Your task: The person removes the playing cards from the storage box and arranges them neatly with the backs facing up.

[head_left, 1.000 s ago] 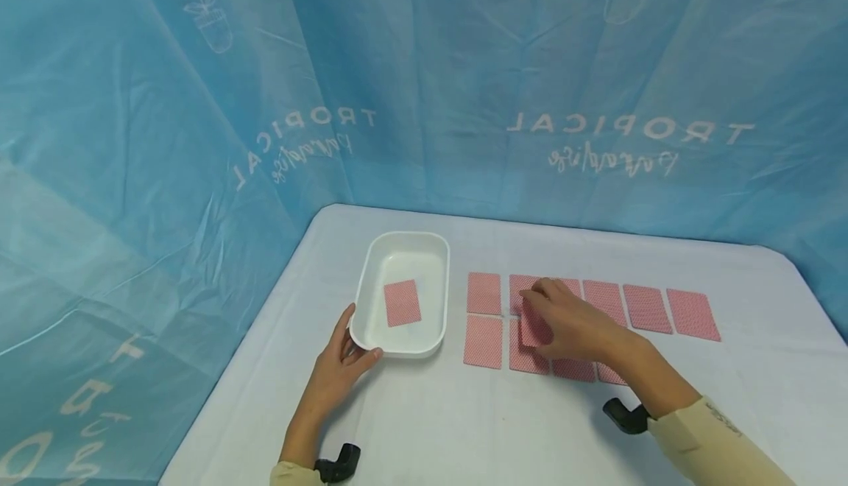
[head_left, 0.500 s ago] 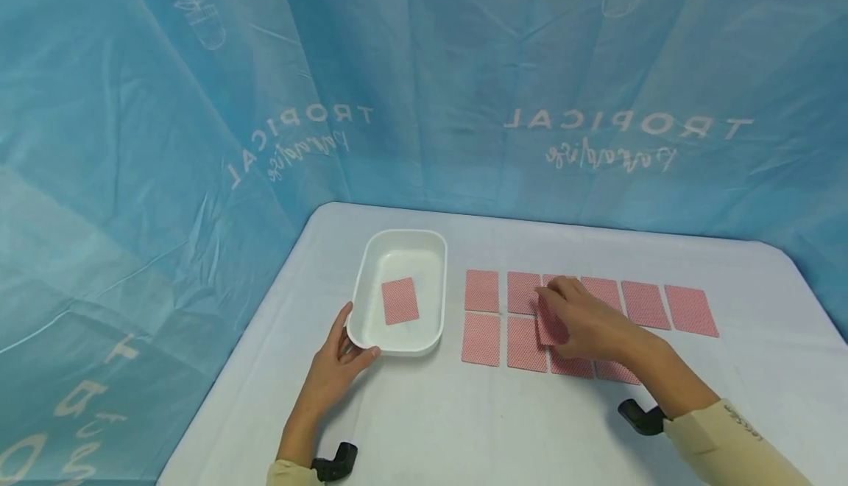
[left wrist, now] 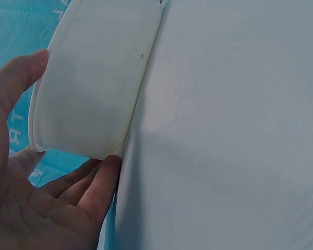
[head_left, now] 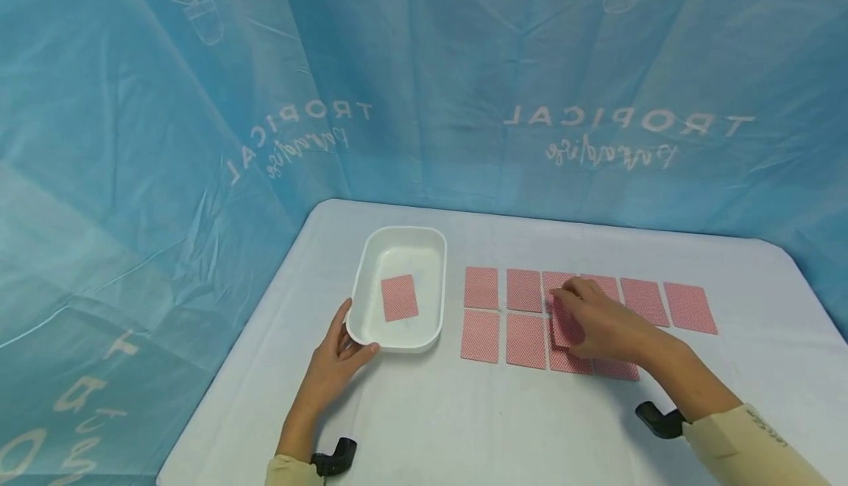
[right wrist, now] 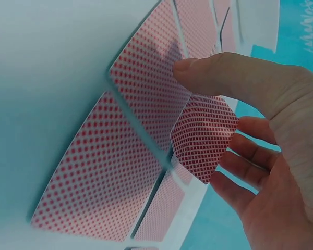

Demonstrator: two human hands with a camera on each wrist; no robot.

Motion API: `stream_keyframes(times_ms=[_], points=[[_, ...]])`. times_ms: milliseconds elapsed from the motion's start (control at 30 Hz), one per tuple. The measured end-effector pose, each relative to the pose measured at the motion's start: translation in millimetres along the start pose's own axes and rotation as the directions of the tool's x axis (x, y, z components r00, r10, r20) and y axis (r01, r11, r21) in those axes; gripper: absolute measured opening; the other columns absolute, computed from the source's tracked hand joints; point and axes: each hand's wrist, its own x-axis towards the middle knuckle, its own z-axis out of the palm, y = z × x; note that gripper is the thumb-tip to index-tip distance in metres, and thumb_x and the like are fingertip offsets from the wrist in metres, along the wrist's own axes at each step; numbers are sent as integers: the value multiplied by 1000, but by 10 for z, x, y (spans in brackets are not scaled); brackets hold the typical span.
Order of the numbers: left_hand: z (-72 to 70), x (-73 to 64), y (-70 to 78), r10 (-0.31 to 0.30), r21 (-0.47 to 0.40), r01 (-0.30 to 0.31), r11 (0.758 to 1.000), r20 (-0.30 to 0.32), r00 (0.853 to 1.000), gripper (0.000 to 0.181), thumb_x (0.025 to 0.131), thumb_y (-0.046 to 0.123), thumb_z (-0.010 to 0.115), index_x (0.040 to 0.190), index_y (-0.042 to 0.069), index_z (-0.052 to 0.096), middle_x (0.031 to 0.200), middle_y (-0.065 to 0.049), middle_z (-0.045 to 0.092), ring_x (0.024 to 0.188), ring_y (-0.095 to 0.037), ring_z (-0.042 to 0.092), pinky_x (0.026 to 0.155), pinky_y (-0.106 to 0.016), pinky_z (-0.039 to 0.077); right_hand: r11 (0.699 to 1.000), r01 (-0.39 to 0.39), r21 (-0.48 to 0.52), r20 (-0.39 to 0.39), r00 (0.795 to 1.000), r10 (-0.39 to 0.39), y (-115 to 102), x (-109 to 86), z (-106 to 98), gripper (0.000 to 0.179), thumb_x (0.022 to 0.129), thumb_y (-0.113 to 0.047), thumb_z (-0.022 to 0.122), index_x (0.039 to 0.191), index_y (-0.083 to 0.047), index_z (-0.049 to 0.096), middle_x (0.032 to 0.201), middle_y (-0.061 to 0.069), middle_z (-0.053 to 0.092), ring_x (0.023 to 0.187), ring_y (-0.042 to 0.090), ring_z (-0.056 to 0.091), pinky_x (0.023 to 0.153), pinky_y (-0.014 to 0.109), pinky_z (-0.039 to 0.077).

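My left hand [head_left: 333, 368] grips the near left corner of a white rectangular tray [head_left: 400, 259]; in the left wrist view the thumb lies at its rim and the fingertips touch its lower side. One red-patterned playing card [head_left: 400, 298] lies inside. On the right, my right hand [head_left: 609, 326] holds another playing card [head_left: 565, 324] between thumb and fingertips, low over the rows. In the right wrist view this held card [right wrist: 206, 136] is tilted and bowed, back showing. Beneath it lie face-down cards [right wrist: 96, 172], some partly hidden by the hand.
Two rows of face-down cards, such as the front-left card [head_left: 480, 336] and the back-right card [head_left: 691, 308], lie on the white tablecloth [head_left: 490, 420]. A blue printed curtain [head_left: 464, 66] stands behind and to the left.
My right hand has moved to the right along the rows with its card, from over the second column to about the third. The left hand stays on the tray.
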Motion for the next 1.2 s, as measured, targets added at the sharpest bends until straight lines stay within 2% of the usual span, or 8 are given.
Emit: stream_keyframes(times_ms=[400, 600, 833, 1000, 1200], points=[[-39, -6, 18, -22, 18, 23, 1000, -18, 1000, 93, 85, 24, 76, 155, 22, 15, 147, -18, 38, 129, -31, 44, 95, -37, 43, 1000, -15, -6, -13, 1000, 15, 114, -126, 18, 96, 59, -26, 91, 140, -3, 44, 127, 9, 41, 112, 25, 42, 79, 43, 53], [-18, 11, 30, -1, 8, 1, 1000, 3, 1000, 92, 86, 21, 75, 155, 19, 15, 147, -20, 37, 131, -33, 42, 97, -40, 42, 999, -52, -3, -2, 999, 52, 170, -237, -13, 98, 58, -27, 92, 140, -3, 44, 127, 9, 41, 114, 25, 40, 78, 43, 53], [-3, 17, 20, -33, -2, 33, 999, -2, 999, 94, 85, 21, 76, 155, 21, 14, 148, -18, 36, 131, -31, 41, 97, -39, 42, 997, -71, 31, 17, 997, 70, 240, -325, -36, 101, 57, -26, 93, 141, -1, 42, 126, 9, 41, 112, 25, 40, 76, 41, 53], [-34, 11, 1, -29, -5, 29, 1000, 19, 999, 94, 86, 24, 75, 155, 23, 12, 150, -18, 33, 130, -31, 43, 96, -38, 42, 994, -92, 53, 26, 996, 91, 286, -365, -23, 104, 56, -27, 94, 141, 2, 41, 125, 11, 42, 112, 28, 40, 73, 42, 54], [-21, 20, -18, -13, -9, 13, 1000, 17, 1000, 94, 86, 24, 75, 155, 21, 13, 148, -18, 35, 130, -32, 43, 95, -35, 43, 996, -91, 24, 41, 995, 89, 328, -436, -52, 101, 57, -26, 94, 139, 2, 43, 125, 11, 42, 112, 27, 41, 75, 43, 54]])
